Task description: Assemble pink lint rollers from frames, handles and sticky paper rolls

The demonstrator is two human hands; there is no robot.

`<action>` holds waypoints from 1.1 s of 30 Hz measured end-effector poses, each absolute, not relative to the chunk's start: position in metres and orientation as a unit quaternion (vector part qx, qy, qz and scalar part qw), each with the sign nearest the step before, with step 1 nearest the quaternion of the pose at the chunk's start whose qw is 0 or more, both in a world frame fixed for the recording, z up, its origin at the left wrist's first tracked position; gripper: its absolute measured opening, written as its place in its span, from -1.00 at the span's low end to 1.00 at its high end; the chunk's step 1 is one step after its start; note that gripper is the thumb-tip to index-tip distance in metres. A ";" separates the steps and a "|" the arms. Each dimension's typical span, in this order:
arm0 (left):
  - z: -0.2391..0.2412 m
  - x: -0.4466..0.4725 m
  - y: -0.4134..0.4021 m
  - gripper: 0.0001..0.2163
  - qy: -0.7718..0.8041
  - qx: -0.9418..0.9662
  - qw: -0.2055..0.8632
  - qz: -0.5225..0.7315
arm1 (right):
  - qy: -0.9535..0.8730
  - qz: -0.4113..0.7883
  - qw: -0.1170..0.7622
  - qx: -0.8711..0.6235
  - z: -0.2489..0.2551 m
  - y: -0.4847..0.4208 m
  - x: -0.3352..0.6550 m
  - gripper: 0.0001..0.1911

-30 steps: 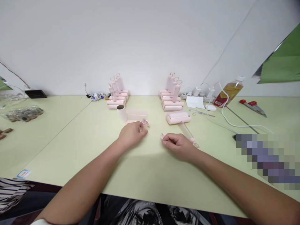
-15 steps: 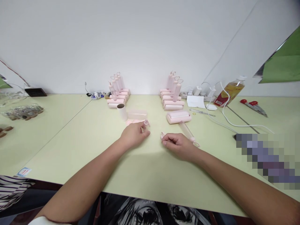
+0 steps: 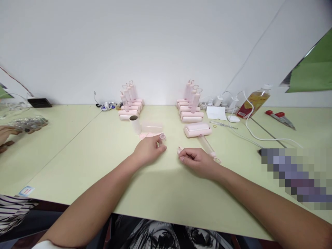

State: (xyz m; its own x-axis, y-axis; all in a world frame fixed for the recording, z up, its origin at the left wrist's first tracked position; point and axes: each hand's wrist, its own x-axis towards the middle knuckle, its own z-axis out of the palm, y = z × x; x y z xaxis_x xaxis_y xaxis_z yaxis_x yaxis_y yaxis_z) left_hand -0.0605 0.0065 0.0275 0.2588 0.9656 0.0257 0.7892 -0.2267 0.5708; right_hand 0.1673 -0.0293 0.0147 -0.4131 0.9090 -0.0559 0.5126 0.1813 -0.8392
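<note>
Poking up from the left hand (image 3: 147, 150): a clear tube (image 3: 162, 139).

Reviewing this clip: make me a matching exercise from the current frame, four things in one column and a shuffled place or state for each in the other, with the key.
Things
1. small clear piece
2. small pink piece
3. white tube
4. drink bottle

Places and states
A. standing on end, hollow end up
B. in the fingers of the person's right hand
C. yellow and red, toward the back on the right
D. in the fingers of the person's left hand

Right pairs: 1-D, 2-B, 3-A, 4-C
</note>
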 end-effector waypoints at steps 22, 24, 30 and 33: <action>0.027 -0.058 0.004 -0.79 0.533 0.791 0.240 0.183 | -0.737 0.408 0.235 -0.484 0.014 -0.029 0.168 -0.80; 0.027 -0.058 0.004 -0.78 0.530 0.792 0.243 0.182 | -0.739 0.407 0.233 -0.483 0.013 -0.028 0.168 -0.81; 0.027 -0.057 0.003 -0.77 0.528 0.793 0.252 0.171 | -0.735 0.413 0.233 -0.484 0.013 -0.028 0.168 -0.81; 0.027 -0.057 0.003 -0.78 0.530 0.791 0.256 0.168 | -0.737 0.414 0.234 -0.481 0.014 -0.028 0.168 -0.81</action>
